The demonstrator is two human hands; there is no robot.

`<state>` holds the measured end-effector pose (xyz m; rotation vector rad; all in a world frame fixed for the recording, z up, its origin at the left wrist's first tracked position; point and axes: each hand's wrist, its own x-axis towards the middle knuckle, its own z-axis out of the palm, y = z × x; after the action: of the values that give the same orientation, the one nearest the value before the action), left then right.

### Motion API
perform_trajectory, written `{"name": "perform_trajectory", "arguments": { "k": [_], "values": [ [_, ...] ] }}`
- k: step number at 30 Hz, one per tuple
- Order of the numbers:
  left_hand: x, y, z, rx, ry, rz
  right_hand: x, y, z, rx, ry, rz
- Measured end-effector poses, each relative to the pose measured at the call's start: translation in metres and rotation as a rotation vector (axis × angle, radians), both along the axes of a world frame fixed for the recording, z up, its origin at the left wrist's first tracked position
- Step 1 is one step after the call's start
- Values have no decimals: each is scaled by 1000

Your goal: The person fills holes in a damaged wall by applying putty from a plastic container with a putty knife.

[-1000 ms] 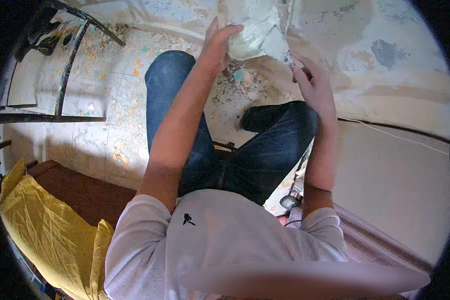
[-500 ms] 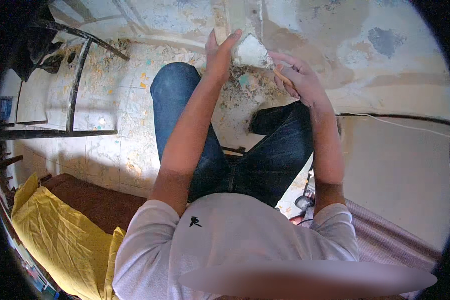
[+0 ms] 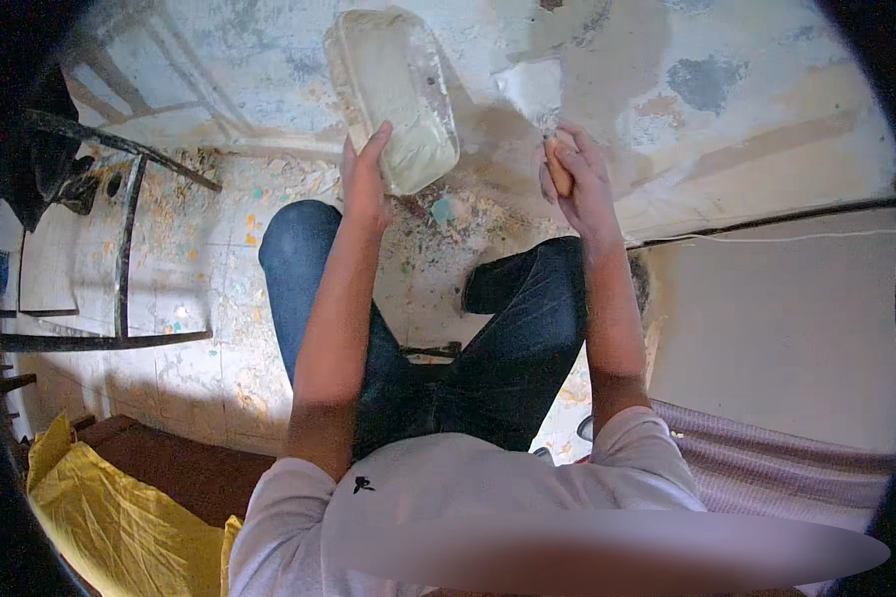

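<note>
My left hand (image 3: 366, 179) grips the near left edge of a pale rectangular plastic tub (image 3: 408, 109), tilted so its inside faces me. Whitish paste coats the tub's inner walls and bottom. My right hand (image 3: 579, 184) is wrapped round the wooden handle of a putty knife (image 3: 533, 90). The knife's broad blade, white with paste, lies close to or against the patchy wall (image 3: 647, 50); which of the two cannot be told. A gap of bare wall shows between tub and knife.
Paint flakes and debris litter the tiled floor (image 3: 219, 289) along the wall's foot. To the left stands a black metal frame (image 3: 124, 249), with a yellow cloth (image 3: 119, 507) below it. A grey panel (image 3: 777, 308) with a white cable (image 3: 767, 236) is at right.
The tub has come into full view and turned its inside toward me. The putty knife has moved away from the tub, up along the wall. My view has shifted upward.
</note>
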<state>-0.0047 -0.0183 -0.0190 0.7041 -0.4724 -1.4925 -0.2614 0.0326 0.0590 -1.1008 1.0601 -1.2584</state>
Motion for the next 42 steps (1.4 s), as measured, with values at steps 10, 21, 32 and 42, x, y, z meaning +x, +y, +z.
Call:
{"name": "perform_trajectory", "arguments": {
  "k": [10,21,32,42],
  "values": [
    [-10,9,17,35,6,-15,-61,-108,-15,-983,1603,-344],
    [-9,7,7,72,-34,-8,-90,-147,3,-995,1919,-384],
    [-12,7,9,44,-35,9,-129,-134,-7,-1000,1914,-351],
    [-10,7,9,35,-9,9,-97,-143,10,-1084,1859,-441]
  ]
}}
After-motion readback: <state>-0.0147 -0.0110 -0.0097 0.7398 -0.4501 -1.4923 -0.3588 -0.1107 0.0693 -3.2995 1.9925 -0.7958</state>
